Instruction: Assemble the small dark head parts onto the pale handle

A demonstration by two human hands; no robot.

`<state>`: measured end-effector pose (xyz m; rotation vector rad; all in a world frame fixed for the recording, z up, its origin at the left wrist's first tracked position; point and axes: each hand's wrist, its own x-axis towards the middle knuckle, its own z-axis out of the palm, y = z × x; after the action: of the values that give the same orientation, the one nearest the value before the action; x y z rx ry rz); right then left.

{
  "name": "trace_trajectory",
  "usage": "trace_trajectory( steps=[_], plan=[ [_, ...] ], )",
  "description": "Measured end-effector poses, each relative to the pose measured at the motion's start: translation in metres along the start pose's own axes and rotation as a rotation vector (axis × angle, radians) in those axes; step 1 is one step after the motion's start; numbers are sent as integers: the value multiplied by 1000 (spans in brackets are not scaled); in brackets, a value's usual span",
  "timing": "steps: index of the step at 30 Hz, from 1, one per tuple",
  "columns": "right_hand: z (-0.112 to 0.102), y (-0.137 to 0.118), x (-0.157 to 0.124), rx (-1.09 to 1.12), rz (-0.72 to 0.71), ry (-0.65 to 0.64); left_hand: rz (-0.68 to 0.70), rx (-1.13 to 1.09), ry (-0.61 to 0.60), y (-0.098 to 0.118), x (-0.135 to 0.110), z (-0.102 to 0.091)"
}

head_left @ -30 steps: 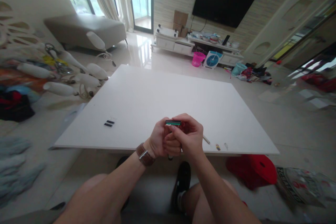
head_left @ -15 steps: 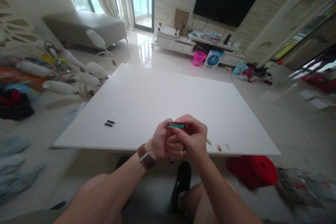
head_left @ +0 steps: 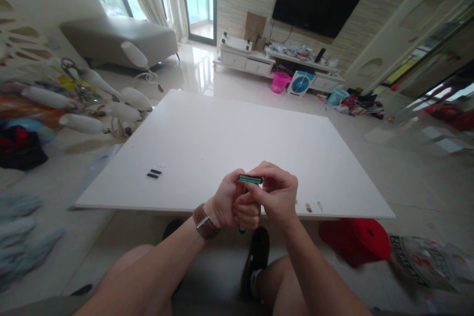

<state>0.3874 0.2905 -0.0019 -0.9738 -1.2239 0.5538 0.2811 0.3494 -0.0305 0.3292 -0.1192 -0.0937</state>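
Observation:
My left hand (head_left: 242,206), with a brown-strapped watch (head_left: 206,222) on its wrist, is closed around the handle of what looks like a razor; the dark handle end pokes out below the fist. Above the fist shows the razor head (head_left: 250,178), black with a green strip. The fingers and thumb of my right hand (head_left: 279,190) pinch this head at its right end. Both hands touch, over the near edge of the white table (head_left: 244,128). Most of the handle is hidden by my fingers.
Two small black pieces in clear plastic (head_left: 154,173) lie at the table's left. Two tiny items, one orange-brown (head_left: 308,207) and one pale (head_left: 320,206), lie near the right front edge. A red stool (head_left: 355,242) stands below the right front edge; a lamp (head_left: 122,103) is at the left.
My right hand has shifted slightly right, still pinching the razor head. My left hand keeps its hold on the handle, almost unmoved.

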Motion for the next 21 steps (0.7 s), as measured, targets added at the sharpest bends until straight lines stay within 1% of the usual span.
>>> trace_trajectory(
  steps=[2, 6, 9, 14, 21],
  plan=[
    [-1, 0, 1, -11, -2, -7, -10, -4, 9, 0, 0, 1],
    [-2, 0, 1, -13, 9, -8, -30, -14, 76, 0, -1, 0],
    [-1, 3, 0, -8, 19, -2, -15, -28, 106, -1, -1, -1],
    [1, 7, 0, -20, 46, 15, 14, -20, 114, 0, -1, -3],
    [1, 7, 0, -23, 47, 16, 2, -8, 112, 1, -1, -1]
  ],
)
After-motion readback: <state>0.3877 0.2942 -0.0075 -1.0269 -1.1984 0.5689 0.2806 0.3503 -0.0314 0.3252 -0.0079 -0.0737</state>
